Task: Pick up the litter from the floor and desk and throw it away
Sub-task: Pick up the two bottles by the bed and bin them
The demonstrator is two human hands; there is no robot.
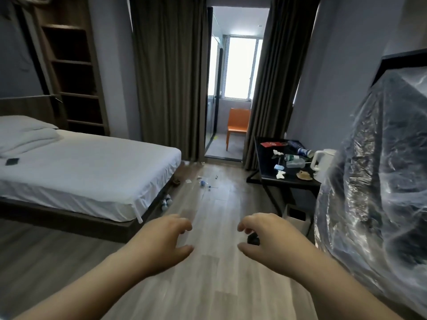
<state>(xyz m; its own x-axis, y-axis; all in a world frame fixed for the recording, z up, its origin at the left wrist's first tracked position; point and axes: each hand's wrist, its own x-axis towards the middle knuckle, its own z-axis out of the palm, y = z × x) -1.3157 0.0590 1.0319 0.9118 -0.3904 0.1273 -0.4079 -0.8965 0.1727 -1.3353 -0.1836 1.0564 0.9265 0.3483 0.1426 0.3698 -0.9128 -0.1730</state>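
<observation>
Out on the floor [226,204] off the bed's [92,172] foot corner is most of the floor litter: a clear bottle [203,182], a pale wrapper [188,181] beside it, and 2 or 3 small bits [166,202] tight against the bed's side edge. Left hand [161,241] and right hand [265,239] are both held out front, fingers loosely curled, gripping nothing, and well short of all of it. I'd call this the approach step, nothing collected yet. Thoughts?
/tidy_tom

Same read. Don't forget the desk [265,162] though. There's a red card [271,144] at its far edge, tipped-over bottles [294,163] mid-top, a blue packet [279,167], and a crumpled tissue [280,174] plus a brownish scrap [304,175] along the near edge. The kettle [321,162] at the right edge probably isn't litter. There's also a dark lump [253,240] showing just under the right fingers. I can't tell what it is, and the hand doesn't look closed around it.
/mopqueen

So what's the next move?
/tidy_tom

My guess is to walk forward, crouch, and wrap 1 hand round the bottle. The flat wrapper will need a fingertip pinch off the boards. That white box [297,213] under the desk's near edge looks like the bin, so it's a short carry.
/mopqueen
</observation>
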